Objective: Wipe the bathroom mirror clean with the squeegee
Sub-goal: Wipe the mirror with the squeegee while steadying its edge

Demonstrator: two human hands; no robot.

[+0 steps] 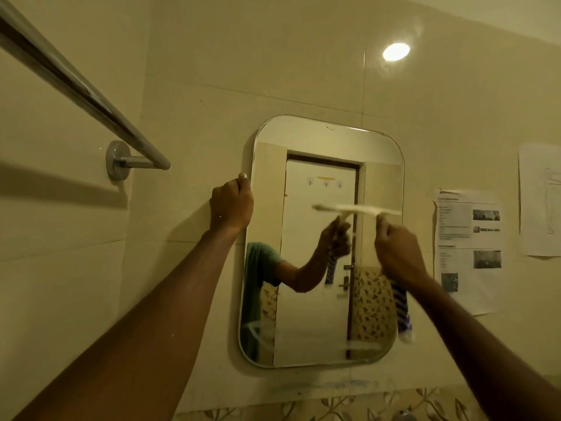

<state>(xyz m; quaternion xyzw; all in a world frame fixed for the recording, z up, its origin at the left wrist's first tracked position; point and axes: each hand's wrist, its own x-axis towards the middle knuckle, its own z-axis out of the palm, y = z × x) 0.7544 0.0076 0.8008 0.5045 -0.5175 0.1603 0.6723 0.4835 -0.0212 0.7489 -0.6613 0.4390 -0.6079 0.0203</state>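
Rounded-rect. glass mirror (309,329): glossy, smeary streaks nr bottom edge. Cream wall tiles (243,71): smooth, glossy glaze. Silver metal towel rail (76,83): polished. 2 white paper sheets (467,238): matt.

No writing can be read: the printed sheet (469,238) taped to the wall (273,71) right of the mirror (318,138) carries text lines and small photographs too blurred to make out, and the paper (540,202) beside it shows only a faint drawing.

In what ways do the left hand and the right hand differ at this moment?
The left hand grips the mirror by its left edge; the right hand grips the squeegee by its handle. The left hand is higher on the wall, the right hand lower. Both are raised and hold something.
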